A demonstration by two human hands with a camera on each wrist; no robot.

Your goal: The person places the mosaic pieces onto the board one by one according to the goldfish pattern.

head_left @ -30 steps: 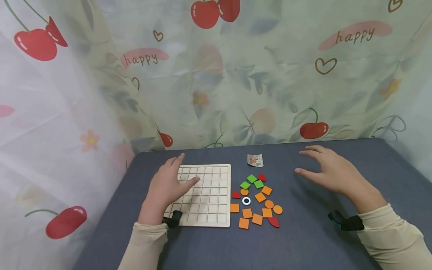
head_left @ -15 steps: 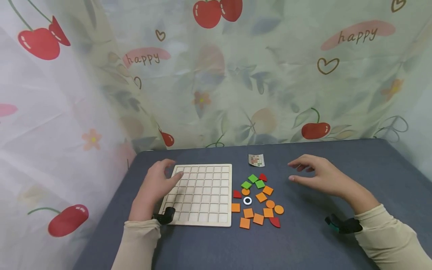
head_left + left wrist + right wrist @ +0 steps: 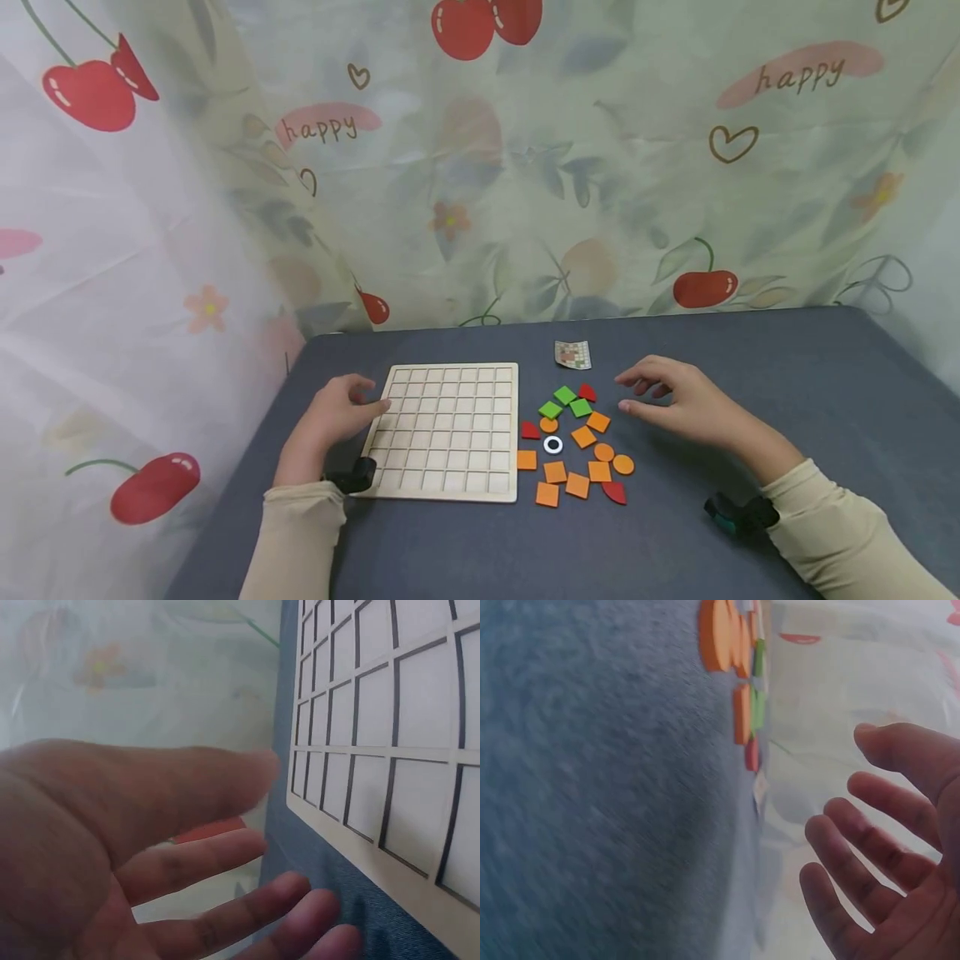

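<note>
A pale wooden grid board (image 3: 453, 433) lies on the dark table, its squares bare. Over its left edge hovers my left hand (image 3: 330, 421), fingers loosely bent and holding nothing; the left wrist view shows the thumb and fingers apart beside the board's rim (image 3: 352, 832). To the right of the board lie several orange squares (image 3: 577, 485), orange discs (image 3: 623, 464), green diamond-like tiles (image 3: 565, 395), red quarter-round pieces (image 3: 614, 492) and one white ring with a dark centre (image 3: 552, 445). My right hand (image 3: 675, 400) hangs in the air right of these pieces, relaxed, with nothing in it.
A small printed card (image 3: 573, 355) with a coloured grid lies behind the pieces. A cherry-patterned curtain (image 3: 480, 192) rises along the table's back and left side. The grey tabletop (image 3: 570, 550) stretches out in front of the board.
My left hand has drawn back leftward, uncovering most of the board. My right hand has moved left and slightly down toward the loose pieces. The board and pieces stay in place.
</note>
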